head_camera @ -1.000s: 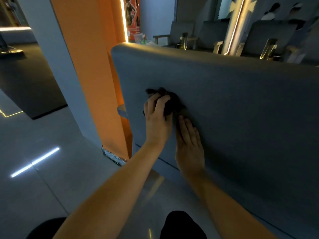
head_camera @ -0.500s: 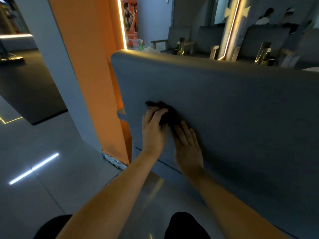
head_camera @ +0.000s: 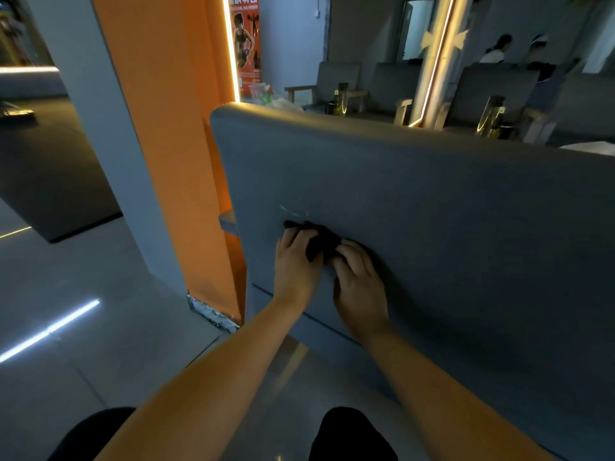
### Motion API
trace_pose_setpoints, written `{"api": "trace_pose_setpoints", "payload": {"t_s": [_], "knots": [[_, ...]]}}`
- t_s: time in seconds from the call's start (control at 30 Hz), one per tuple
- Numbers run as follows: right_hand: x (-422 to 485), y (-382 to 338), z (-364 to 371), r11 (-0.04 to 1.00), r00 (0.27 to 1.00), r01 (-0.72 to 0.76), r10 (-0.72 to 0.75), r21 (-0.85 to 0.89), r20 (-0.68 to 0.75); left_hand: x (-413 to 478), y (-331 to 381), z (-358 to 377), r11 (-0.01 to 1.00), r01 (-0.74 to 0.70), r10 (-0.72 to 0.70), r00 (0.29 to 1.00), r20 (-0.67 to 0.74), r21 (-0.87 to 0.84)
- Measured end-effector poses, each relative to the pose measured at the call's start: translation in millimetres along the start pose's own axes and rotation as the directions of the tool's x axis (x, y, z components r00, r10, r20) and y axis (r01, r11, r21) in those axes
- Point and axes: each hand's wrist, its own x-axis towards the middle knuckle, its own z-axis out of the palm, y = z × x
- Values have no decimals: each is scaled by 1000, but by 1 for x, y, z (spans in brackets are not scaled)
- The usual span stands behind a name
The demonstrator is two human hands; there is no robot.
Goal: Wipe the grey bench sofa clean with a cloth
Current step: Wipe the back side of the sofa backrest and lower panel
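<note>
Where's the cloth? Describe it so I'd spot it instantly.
Find the big grey sofa back filling the right of the view. Low on its left part, the left hand and right hand meet. The cloth is the small bunched wad gripped between them, the only black thing on the grey.

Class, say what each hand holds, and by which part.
Both hold the dark cloth, bunched against the sofa back: the left hand grips its left side, the right hand its right edge.

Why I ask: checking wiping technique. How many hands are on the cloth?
2. The left hand grips the cloth on its left side; the right hand holds its right edge, both against the sofa back.
</note>
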Motion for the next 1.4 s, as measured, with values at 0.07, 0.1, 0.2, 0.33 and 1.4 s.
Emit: {"api": "trace_pose_setpoints", "payload": {"t_s": [0.07,0.1,0.2,0.33,1.4], "knots": [[1,-2,-3,999,998,-43,44,28,-42,1,6,-3,991,-130,130,991,-13,35],[1,-4,-4,997,996,-67,69,39,-59,1,10,-4,980,-192,193,981,-14,48],[4,-5,-1,999,994,-53,52,-4,-99,11,12,-7,967,-244,245,970,-8,70],[6,-1,10,998,993,-1,-6,-56,-121,40,-16,-28,1000,23,-22,987,-158,10],[34,-22,-28,985,992,-124,122,121,22,45,28,-49,984,23,-68,965,-252,-179]]}}
